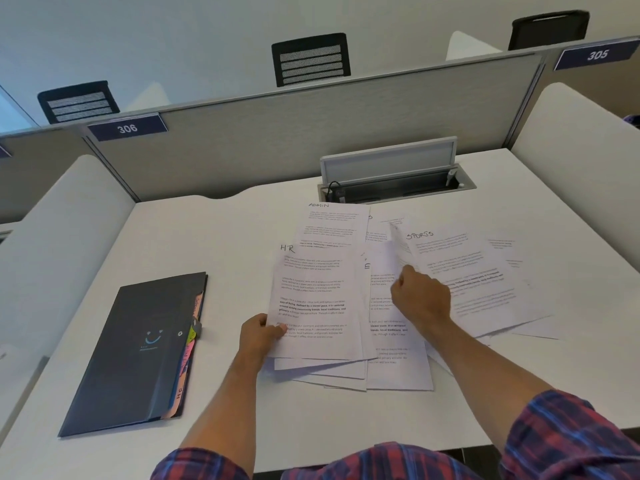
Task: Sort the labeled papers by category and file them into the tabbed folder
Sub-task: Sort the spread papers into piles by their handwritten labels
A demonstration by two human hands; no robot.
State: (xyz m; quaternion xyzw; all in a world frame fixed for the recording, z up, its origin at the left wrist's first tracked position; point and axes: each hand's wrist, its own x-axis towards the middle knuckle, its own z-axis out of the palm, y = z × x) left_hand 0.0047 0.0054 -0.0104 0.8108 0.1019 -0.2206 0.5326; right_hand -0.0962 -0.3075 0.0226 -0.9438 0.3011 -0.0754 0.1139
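The left hand [261, 336] is seen nearest the body, at the left edge of the paper spread. Its thumb lies on top of the sheet headed HR [313, 303] and its fingers are curled under that edge, so the sheet is pinched, along with what appears to be several sheets beneath it. The long axis of the HR sheet runs away from the body, tilted slightly to the right.

The right hand [420, 299] is placed just beyond and to the right, over the middle of the spread. Its fingers are curled and a partly lifted sheet [393, 252] is pinched at its near portion; the upper corner of that sheet curls upward. Its heading is hidden.

The tabbed folder [138, 351] lies closed on the desk [207, 237], well apart from the papers and to the left of the left hand. Its long axis also runs near to far, and its coloured tabs [188, 351] face right, toward the papers. The left hand is judged the nearer hand for any transfer to the folder.

Further out, the sheet headed SPORTS [464, 268] lies to the right of the right hand, angled clockwise. The sheet headed ADMIN [332, 223] lies beyond the HR sheet, partly covered by it. Sorting is judged to be in progress; no sheet is seen entering the folder yet.

At the far edge, an open cable tray [394, 183] is recessed in the desk.
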